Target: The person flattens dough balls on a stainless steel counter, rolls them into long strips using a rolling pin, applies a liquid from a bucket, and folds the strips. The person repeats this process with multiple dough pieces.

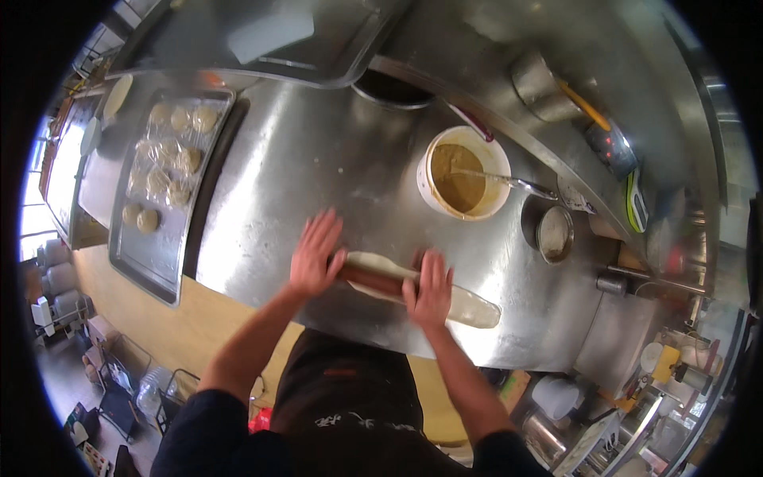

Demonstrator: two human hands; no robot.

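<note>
A brown rolling pin (378,278) lies across a long, flat strip of pale dough (474,307) on the steel worktop (310,155). My left hand (313,256) presses on the pin's left end, fingers stretched forward. On its right part rests my right hand (432,289), slightly blurred, over the dough. The strip's right end lies bare beyond that hand. Ahead of my right hand stands a white tub (426,182) of brown paste (456,173), with a metal-handled utensil (512,182) leaning in it.
At left, a metal tray (161,256) holds several dough balls (147,220), most under clear plastic. A larger tray (334,71) extends over the back. A small metal bowl of pale powder (554,235) stands right of the tub. A metal pot (542,89) sits on the raised shelf.
</note>
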